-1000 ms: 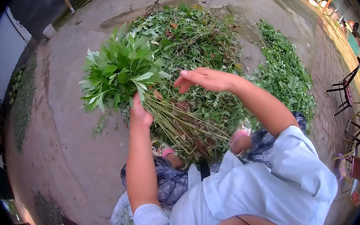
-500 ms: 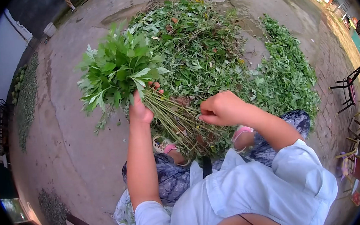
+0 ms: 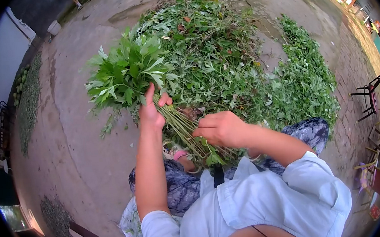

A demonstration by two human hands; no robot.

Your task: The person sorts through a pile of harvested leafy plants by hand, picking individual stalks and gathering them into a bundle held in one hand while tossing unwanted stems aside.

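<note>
My left hand (image 3: pixel 153 113) is wrapped round a bunch of leafy green stems (image 3: pixel 132 69), its thumb lying up along them. The broad, notched leaves fan out above this hand, and the bare stalks slant down to the right toward my lap. Against the lower stalks, my right hand (image 3: pixel 218 128) is closed in a pinch. A green leaf sprig (image 3: pixel 212 155) hangs just below its fingertips and seems to be held by them. The exact grip is partly hidden behind the fingers.
A large heap of cut greenery (image 3: pixel 211 57) lies on the concrete in front of me. A longer pile of leaves (image 3: pixel 302 75) is to its right. Chairs (image 3: pixel 370 94) stand at the far right, and a white bucket (image 3: pixel 54 28) is at the upper left.
My right hand has moved left onto the stalks, and a green leaf sprig now shows below it. My left hand has shifted slightly right with the bunch, its thumb now raised.
</note>
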